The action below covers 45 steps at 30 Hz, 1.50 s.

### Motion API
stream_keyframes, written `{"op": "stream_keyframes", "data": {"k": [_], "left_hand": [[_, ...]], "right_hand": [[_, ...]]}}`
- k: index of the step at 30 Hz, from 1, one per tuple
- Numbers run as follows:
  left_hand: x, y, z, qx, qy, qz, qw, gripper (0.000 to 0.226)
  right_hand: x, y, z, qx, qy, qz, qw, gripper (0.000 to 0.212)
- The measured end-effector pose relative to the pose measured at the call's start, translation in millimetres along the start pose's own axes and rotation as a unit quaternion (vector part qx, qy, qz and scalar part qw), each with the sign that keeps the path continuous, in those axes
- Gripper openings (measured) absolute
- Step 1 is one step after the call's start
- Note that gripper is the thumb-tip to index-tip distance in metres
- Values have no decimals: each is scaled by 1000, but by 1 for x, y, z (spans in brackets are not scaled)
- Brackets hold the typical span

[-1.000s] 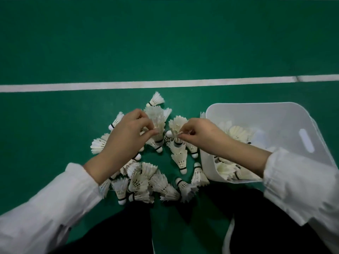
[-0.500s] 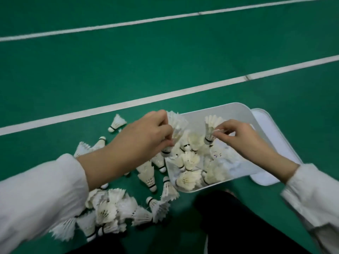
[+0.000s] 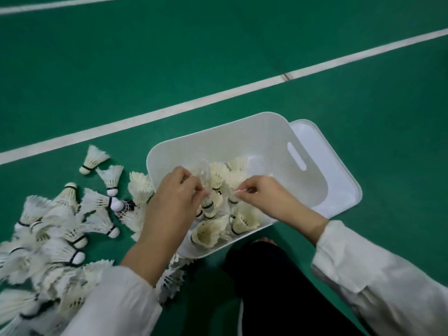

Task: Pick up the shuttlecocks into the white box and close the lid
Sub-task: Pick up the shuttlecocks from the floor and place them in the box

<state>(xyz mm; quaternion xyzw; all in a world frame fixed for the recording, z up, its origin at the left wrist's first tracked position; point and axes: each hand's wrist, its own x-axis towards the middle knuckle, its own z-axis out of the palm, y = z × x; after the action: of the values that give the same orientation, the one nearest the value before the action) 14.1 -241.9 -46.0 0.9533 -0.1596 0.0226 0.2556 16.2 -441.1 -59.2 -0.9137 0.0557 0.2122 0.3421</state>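
While left hand point(image 3: 173, 204) and right hand point(image 3: 265, 196) each pinch 1 shuttlecock point(image 3: 204, 175) over the white box point(image 3: 242, 141), loose shuttlecocks point(image 3: 60, 226) lie alongside.

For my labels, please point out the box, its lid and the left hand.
box point(image 3: 218, 144), head view, far inner wall.
lid point(image 3: 341, 178), head view, bare part right of the box.
left hand point(image 3: 169, 202), head view, back of the hand.

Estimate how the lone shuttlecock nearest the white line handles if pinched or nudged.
Probably very light: the lone shuttlecock is mostly thin feather skirt on a small rounded base. It seems to lie on its side, so a nudge would likely swing it in an arc. Feathers look thin, probably crushable; grip near the base.
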Motion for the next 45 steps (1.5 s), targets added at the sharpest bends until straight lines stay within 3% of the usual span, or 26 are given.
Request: {"op": "stream_keyframes", "data": {"k": [8, 10, 13, 17, 22, 27, 30, 36, 42, 45], "left_hand": [[-9, -7, -4, -2, -13, 5, 1000, 17], [-13, -9, -5, -4, -17, 3, 1000, 16], [-15, -5, -6, -19, -13, 4, 1000, 15], [-13, 5, -5, -43, -10, 5, 999, 13], [-17, 11, -3, -70, -21, -11, 997, 10], [-14, 14, -2, -112, -30, -6, 993, 10], [-4, 17, -15, -141, -6, -28, 990, 13], [7, 5, -37, -155, 14, -109, 982, 29], [-4, -1, -23, -86, -34, -31, 995, 8], [-6, 1, -18, -63, -36, -11, 997, 8]], "right_hand": [[0, -1, 23, -148, -156, -27, 976, 44], [-9, -3, 12, -134, -105, -47, 984, 43], [-27, -16, -1, -18, 30, -103, 994, 30], [-39, -35, 7, 63, -23, -167, 984, 39], [-36, -36, 19, 5, -4, -170, 985, 36], [-27, -31, 19, 3, 26, -160, 987, 23], [-24, -23, 6, 3, 57, -141, 988, 26], [23, 19, -38, -72, 162, -7, 984, 22], [73, 53, -27, -213, 86, 75, 970, 18], [70, 48, -19, -257, 17, 80, 963, 32]]}}
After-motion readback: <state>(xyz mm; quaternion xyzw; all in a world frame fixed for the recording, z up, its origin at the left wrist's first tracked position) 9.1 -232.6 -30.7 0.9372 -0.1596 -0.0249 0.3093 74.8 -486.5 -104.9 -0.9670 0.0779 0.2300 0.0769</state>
